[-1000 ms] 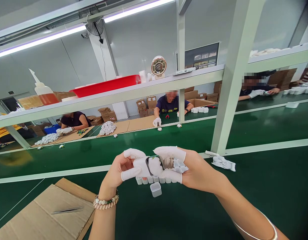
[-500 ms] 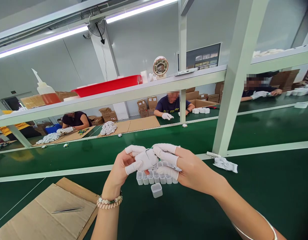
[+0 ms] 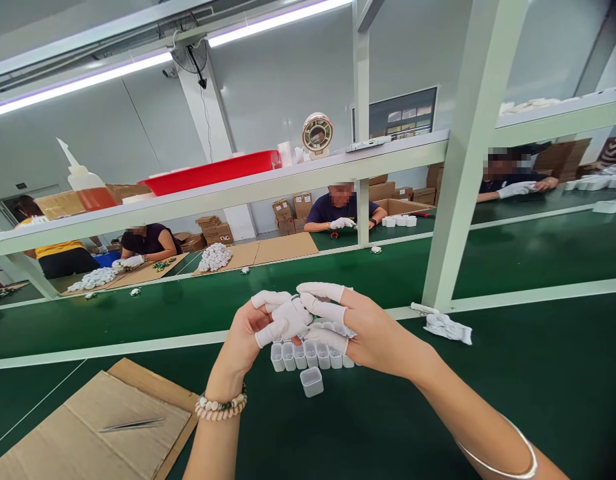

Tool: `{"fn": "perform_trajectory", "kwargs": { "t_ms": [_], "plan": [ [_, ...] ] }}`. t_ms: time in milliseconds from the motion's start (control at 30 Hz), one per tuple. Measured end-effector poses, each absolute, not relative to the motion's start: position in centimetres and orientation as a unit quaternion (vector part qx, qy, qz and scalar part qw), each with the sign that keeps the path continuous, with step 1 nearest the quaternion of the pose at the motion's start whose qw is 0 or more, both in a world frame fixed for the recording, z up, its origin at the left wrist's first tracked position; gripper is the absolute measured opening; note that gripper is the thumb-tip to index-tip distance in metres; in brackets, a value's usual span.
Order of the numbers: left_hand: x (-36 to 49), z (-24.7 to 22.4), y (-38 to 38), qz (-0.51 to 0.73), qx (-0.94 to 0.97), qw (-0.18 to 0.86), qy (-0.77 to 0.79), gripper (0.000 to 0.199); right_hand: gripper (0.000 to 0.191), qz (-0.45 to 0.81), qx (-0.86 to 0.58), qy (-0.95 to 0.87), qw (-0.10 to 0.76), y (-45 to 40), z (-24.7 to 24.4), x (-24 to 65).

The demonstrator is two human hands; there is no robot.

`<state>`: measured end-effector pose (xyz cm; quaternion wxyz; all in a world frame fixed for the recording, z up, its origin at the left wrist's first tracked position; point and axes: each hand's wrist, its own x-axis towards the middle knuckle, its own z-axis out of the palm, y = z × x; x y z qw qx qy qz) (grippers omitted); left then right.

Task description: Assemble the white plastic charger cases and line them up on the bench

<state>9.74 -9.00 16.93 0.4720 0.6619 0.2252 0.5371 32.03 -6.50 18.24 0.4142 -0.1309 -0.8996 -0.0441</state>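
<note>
A small white rounded plastic casing (image 3: 292,316) is held up in front of me between both hands. My left hand (image 3: 255,327), in white finger cots, is closed on its left side with thumb and fingers. My right hand (image 3: 361,323), also in finger cots, grips the casing's right edge, its fingers covering that end. A bit of green shows beside the casing, too small to name. Below and behind the hands stand rows of small translucent square cups (image 3: 301,359), partly hidden by my right hand. One single cup (image 3: 312,382) stands apart in front of them.
Tweezers (image 3: 132,425) lie on cardboard (image 3: 88,413) at lower left. A crumpled white cloth (image 3: 448,329) lies by the shelf post (image 3: 461,167) at right. Beyond the green belt (image 3: 268,283), which carries small white pieces, several co-workers sit. A red tray (image 3: 213,172) rests on the shelf overhead.
My right hand has shifted slightly left over the casing, both hands still holding it. Small white pieces on the belt have moved a little to the right.
</note>
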Motion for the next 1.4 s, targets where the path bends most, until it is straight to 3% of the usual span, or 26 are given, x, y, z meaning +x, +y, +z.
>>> {"fn": "perform_trajectory", "kwargs": {
  "t_ms": [267, 467, 567, 700, 900, 1100, 1233, 1400],
  "plan": [
    [10.0, 16.6, -8.8, 0.568, 0.641, 0.463, 0.229, 0.030, 0.032, -0.004, -0.128, -0.902, 0.412, -6.7, 18.1, 31.6],
    [9.7, 15.9, -8.5, 0.594, 0.635, 0.447, 0.210, 0.034, 0.044, -0.031, -0.078, -0.851, 0.519, -7.5, 18.0, 31.0],
    [9.8, 16.0, -8.6, 0.599, 0.629, 0.447, 0.213, 0.034, 0.042, -0.071, -0.055, -0.836, 0.542, -7.8, 17.8, 30.7],
    [10.2, 16.2, -8.8, 0.603, 0.620, 0.451, 0.221, 0.034, 0.033, -0.092, -0.050, -0.840, 0.533, -7.7, 17.9, 30.7],
    [10.6, 16.2, -8.7, 0.589, 0.610, 0.465, 0.255, 0.035, 0.019, 0.001, -0.084, -0.856, 0.509, -7.1, 18.2, 30.9],
    [10.4, 15.6, -8.2, 0.569, 0.595, 0.521, 0.226, 0.044, 0.027, 0.091, -0.069, -0.851, 0.513, -6.5, 17.8, 30.4],
    [10.3, 15.4, -8.0, 0.558, 0.592, 0.540, 0.216, 0.056, 0.021, 0.129, -0.059, -0.856, 0.498, -6.5, 17.8, 30.2],
    [10.3, 15.3, -8.0, 0.540, 0.601, 0.544, 0.225, 0.052, 0.017, 0.141, -0.097, -0.876, 0.452, -6.7, 17.9, 30.4]
  ]
}}
